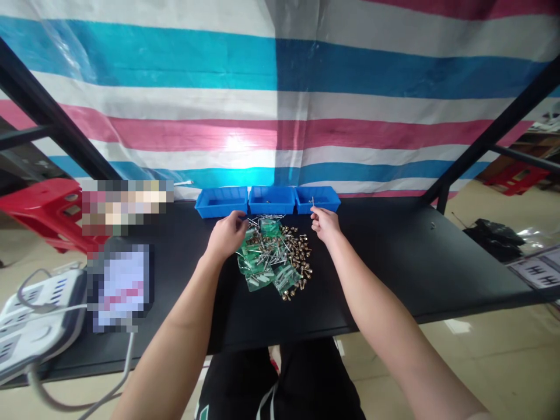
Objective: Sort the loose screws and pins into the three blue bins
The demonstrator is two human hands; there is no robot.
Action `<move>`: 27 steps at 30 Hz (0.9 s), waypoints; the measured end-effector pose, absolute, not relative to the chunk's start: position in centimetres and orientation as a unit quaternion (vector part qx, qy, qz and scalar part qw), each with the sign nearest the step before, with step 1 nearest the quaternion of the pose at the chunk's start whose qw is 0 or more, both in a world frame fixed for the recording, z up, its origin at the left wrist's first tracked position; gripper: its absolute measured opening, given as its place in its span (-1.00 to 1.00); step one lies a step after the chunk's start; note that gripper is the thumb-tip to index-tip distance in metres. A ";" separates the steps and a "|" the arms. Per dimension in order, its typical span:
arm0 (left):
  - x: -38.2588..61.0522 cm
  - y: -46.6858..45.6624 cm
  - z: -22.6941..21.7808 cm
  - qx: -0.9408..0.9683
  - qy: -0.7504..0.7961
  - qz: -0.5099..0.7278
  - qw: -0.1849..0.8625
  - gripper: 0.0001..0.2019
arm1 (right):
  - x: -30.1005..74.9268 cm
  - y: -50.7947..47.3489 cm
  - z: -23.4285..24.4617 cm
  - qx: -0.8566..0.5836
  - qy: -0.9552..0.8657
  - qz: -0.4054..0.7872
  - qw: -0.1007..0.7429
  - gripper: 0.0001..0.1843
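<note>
My right hand (325, 223) is closed in a pinch at the front of the right blue bin (332, 204), with a thin silvery screw (312, 200) upright at its fingertips. At the left edge of a mixed pile, my left hand (228, 234) has its fingers curled together; anything inside them is hidden. Brass-coloured knob-like pieces (301, 251) make up the pile's right side. Silvery screws (273, 252) lie loose across its middle. Small green-tinted bags (259, 280) with pale pieces inside lie among them. Behind stand the middle blue bin (272, 207) and left blue bin (219, 210).
Everything rests on a black tabletop (385, 256) with dark metal posts at both sides. A striped sheet (196, 134) hangs behind the bins. On the left are a white power strip (44, 321) with cables and a blurred-out device (122, 286). A red stool (48, 210) stands beyond.
</note>
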State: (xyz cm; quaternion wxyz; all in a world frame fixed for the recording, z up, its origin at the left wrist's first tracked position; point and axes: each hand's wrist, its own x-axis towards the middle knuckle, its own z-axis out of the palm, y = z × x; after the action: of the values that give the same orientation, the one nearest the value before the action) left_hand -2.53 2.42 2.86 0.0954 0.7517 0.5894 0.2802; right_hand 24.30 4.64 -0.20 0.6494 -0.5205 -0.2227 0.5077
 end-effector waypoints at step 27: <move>-3.9 4.1 1.3 0.720 0.628 0.285 0.079 -0.68 | 24.6 4.7 0.0 -0.508 -0.209 0.529 0.647 -0.84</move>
State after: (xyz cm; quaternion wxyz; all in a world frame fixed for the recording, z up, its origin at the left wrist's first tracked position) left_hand -3.92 4.08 1.35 0.0791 0.7197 0.6282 0.2847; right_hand 24.62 4.72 -0.03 0.6466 -0.5082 -0.2086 0.5293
